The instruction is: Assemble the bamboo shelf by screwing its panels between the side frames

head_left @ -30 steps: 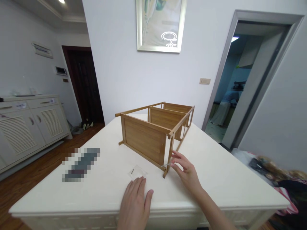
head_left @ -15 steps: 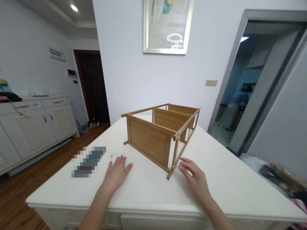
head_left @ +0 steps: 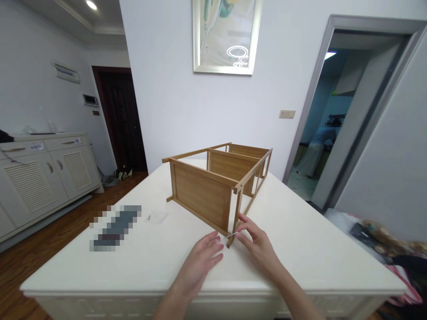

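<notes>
A bamboo shelf frame (head_left: 213,186) lies on its side on the white table (head_left: 300,249). My right hand (head_left: 256,242) pinches a small thin metal tool (head_left: 232,234) at the frame's near lower corner. Just left of that corner my left hand (head_left: 202,260) rests on the table with fingers loosely spread, holding nothing. A small clear plastic bag (head_left: 156,217) with a tiny part lies flat on the table further left.
A blurred dark object (head_left: 115,226) lies at the table's left. White cabinets (head_left: 40,173) stand along the left wall. At the right is an open doorway (head_left: 330,133) with a person standing beyond it. Bags and clutter (head_left: 390,244) sit past the table's right edge.
My left hand left the small plastic bag at the left of the table and moved right, next to the frame's near corner. My right hand stays pinched at that corner.
</notes>
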### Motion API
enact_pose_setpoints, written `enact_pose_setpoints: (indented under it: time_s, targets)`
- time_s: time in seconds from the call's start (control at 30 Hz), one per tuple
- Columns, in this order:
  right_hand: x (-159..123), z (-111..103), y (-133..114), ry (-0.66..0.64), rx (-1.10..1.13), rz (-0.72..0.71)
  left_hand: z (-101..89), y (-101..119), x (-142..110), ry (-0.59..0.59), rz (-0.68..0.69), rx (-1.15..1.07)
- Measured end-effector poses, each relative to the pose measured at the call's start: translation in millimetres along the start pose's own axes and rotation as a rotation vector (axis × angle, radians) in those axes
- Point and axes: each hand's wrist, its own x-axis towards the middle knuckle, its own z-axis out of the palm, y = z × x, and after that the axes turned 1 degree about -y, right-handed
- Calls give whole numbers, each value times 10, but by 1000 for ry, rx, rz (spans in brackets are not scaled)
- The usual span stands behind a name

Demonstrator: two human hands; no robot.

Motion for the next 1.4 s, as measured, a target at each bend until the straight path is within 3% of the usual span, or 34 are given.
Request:
enact_pose_setpoints:
  time_s: [0.13, 0.3, 0.43, 0.57, 0.77, 0.9, 1.0, 1.17, 1.4]
  targets:
    - [132, 98, -47, -91, -11, -75, -25, 16, 72, -49, -110, -247]
    - [268, 128, -84, -105, -134, -124, -9, 70, 91, -26, -197, -352]
    - [329, 71, -157, -124, -168, -156, 58, 34, 127, 14, -248, -421]
    - [351, 51, -182, -129, -161, -151, 190, -46, 269, -40, -284, -559]
    - [293, 43, -204, -47, -102, -179, 308, -97, 411, -29, -223, -706]
    - [88, -46, -269, 203, -61, -181, 307, -128, 382, 10, -203, -691]
    - [-151, -87, -235, 369, -79, -85, 307, -156, 370, 50, -176, -674]
    - [-400, -59, -50, 304, -64, 29, 329, -163, 353, 86, -157, -672]
    - [-232, -53, -4, 250, -44, 41, 360, -151, 350, 53, -144, -688]
